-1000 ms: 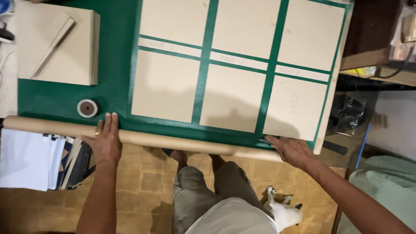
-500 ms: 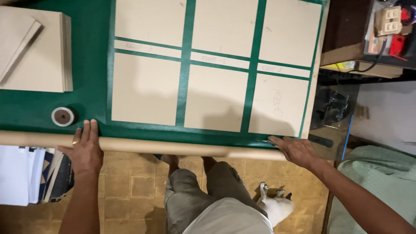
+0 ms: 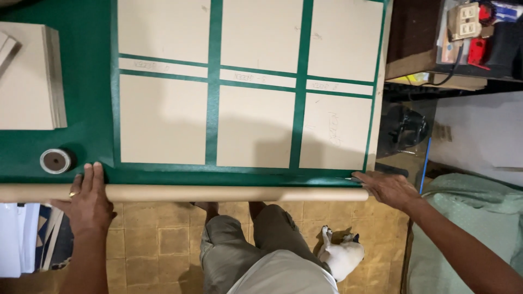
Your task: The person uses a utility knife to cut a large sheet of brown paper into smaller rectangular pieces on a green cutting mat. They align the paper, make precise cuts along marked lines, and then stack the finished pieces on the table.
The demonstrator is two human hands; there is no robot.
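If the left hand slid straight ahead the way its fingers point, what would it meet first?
Likely the bare green sheet: the left hand lies over the cardboard tube, fingers pointing up the table between the tape roll and the nearest board panel.

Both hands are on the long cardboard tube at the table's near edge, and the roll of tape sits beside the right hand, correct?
Not quite. In the head view the roll of tape sits beside the left hand, not the right hand. Both hands are on the cardboard tube.

Green sheet (image 3: 92, 98) lies open between board stack (image 3: 30, 76) and panels (image 3: 163, 120); tape roll (image 3: 55, 160) blocks its near corner.
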